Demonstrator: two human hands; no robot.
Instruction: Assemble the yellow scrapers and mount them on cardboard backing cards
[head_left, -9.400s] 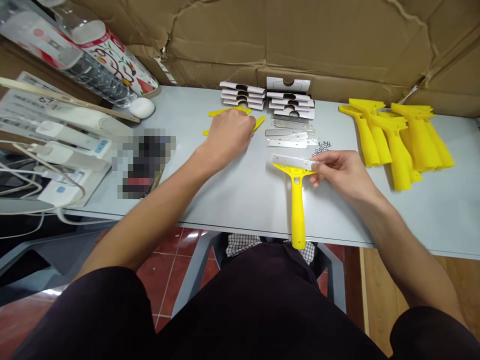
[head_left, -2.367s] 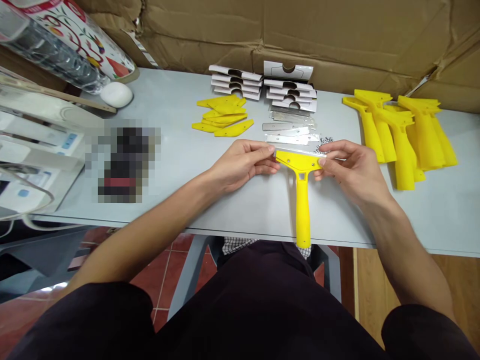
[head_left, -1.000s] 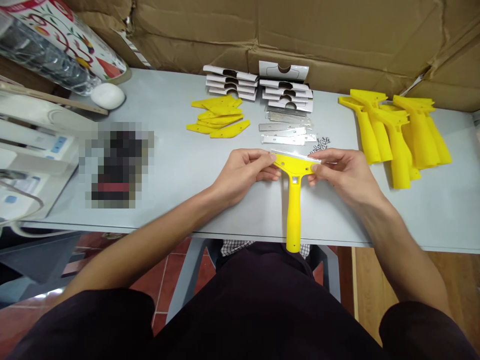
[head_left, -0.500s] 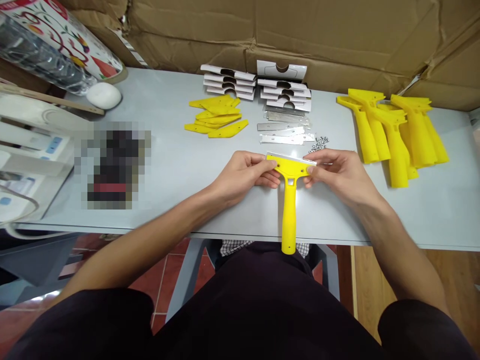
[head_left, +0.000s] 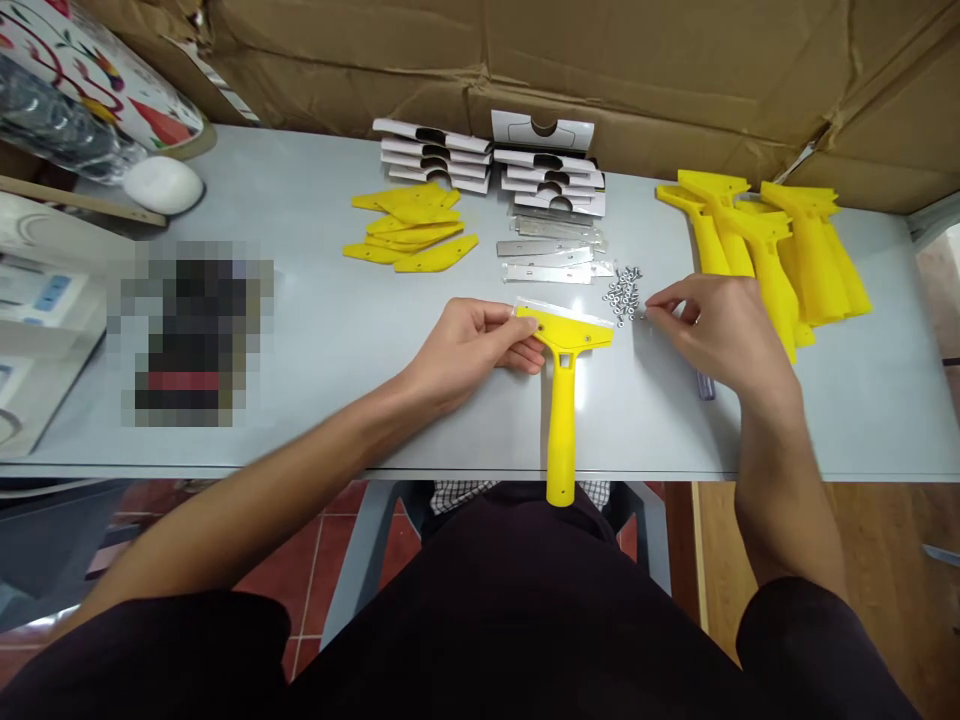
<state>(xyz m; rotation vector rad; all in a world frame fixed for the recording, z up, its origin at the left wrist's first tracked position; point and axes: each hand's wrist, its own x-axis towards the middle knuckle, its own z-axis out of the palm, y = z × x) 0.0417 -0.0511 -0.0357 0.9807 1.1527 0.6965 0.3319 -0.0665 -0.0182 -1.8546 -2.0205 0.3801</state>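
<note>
My left hand (head_left: 480, 340) pinches the left end of a yellow scraper (head_left: 561, 420), thumb on top and fingers beneath. The scraper's head points away from me, a thin blade along its far edge, while its handle reaches over the table's front edge. To the right, my right hand (head_left: 724, 325) is closed in a pinch beside a heap of small metal screws (head_left: 622, 295). Whether a screw is between its fingertips is too small to make out. Under that hand a translucent purplish rod (head_left: 706, 386) sticks out, mostly hidden.
Several yellow scraper handles (head_left: 814, 255) are piled at right. Flat yellow plates (head_left: 435, 255), wrapped blades (head_left: 544, 250) and white card sleeves (head_left: 555, 175) lie behind the scraper. A blurred dark object (head_left: 199, 335) lies left, near a bottle (head_left: 67, 120). Cardboard (head_left: 660, 80) backs the table.
My right hand has let go of the scraper's right end and moved right to the screws. My left hand still holds the scraper. The whole view has shifted slightly.
</note>
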